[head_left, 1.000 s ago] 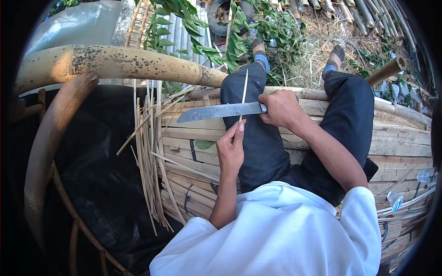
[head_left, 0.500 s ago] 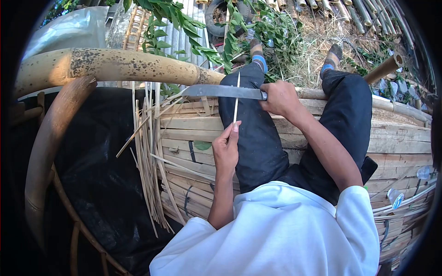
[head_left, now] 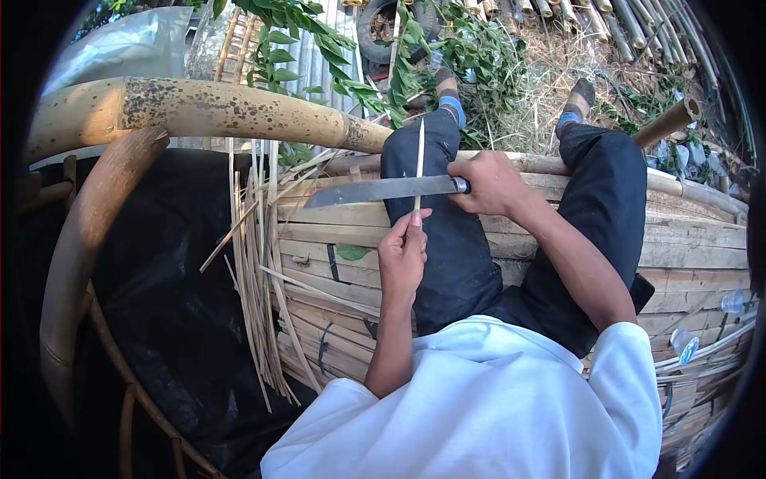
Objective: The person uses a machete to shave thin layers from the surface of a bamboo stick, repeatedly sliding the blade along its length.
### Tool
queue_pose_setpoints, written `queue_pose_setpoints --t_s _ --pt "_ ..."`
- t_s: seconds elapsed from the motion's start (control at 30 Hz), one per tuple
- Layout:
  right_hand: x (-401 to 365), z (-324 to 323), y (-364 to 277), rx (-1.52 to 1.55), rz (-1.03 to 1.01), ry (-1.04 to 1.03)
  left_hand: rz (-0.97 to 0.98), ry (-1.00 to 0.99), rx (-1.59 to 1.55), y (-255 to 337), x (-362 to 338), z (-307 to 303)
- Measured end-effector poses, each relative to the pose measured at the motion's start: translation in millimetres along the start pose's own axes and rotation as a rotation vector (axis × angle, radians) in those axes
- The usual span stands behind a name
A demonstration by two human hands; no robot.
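Observation:
Between thumb and fingers, my left hand (head_left: 404,254) pinches the lower end of a thin pale bamboo stick (head_left: 420,152), whose pointed tip faces away from me. My right hand (head_left: 491,185) is closed around the handle of a long knife (head_left: 375,190). The blade reaches leftward and crosses over the stick just above my left fingertips. Stick and blade overlap above my dark trouser leg (head_left: 451,239). To the left of my left hand, a bundle of thin bamboo strips (head_left: 259,295) lies along the edge of the slatted bamboo platform (head_left: 319,235).
A thick bamboo pole (head_left: 231,110) runs across the upper left, above a black sheet (head_left: 175,279). A plastic cup (head_left: 685,345) lies at the right on the slats. Beyond my feet are leafy branches (head_left: 479,80), a tyre (head_left: 375,40) and cut bamboo poles (head_left: 630,28).
The knife blade has moved along the stick toward me, from its middle to near my left fingers. My left hand has shifted slightly right.

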State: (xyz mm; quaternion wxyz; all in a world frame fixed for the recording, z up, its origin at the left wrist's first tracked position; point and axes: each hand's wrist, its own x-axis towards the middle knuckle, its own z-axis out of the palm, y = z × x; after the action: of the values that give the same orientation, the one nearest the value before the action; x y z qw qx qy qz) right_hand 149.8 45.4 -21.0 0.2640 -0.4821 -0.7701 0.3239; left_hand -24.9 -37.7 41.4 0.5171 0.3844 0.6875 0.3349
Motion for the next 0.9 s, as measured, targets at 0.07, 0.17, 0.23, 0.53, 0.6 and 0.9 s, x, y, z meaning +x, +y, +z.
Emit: queue_pose_setpoints --t_s 0.07,0.17,0.23,0.53,0.6,0.9 --pt "-4.7 7.9 -10.2 -0.061 -0.076 -0.077 -0.017 -0.005 0.015 5.5 -3.0 1.8" --pt "-8.5 17.8 -17.7 -0.134 -0.11 -0.038 0.03 0.044 0.085 -10.2 -0.3 -3.2" --pt "-6.0 11.7 -15.8 -0.154 -0.073 -0.057 0.057 0.03 0.098 -5.2 -2.9 -2.1" --pt "11.6 -18.6 30.0 0.091 0.452 0.091 -0.024 -0.044 -0.005 -8.7 -8.6 -3.2" --pt "10.2 -21.9 25.9 0.172 0.379 0.15 -0.027 -0.051 -0.028 -5.7 -6.1 -0.2" --pt "-8.4 13.2 -10.3 -0.066 -0.149 -0.019 0.027 0.036 -0.084 -1.0 5.3 2.1"
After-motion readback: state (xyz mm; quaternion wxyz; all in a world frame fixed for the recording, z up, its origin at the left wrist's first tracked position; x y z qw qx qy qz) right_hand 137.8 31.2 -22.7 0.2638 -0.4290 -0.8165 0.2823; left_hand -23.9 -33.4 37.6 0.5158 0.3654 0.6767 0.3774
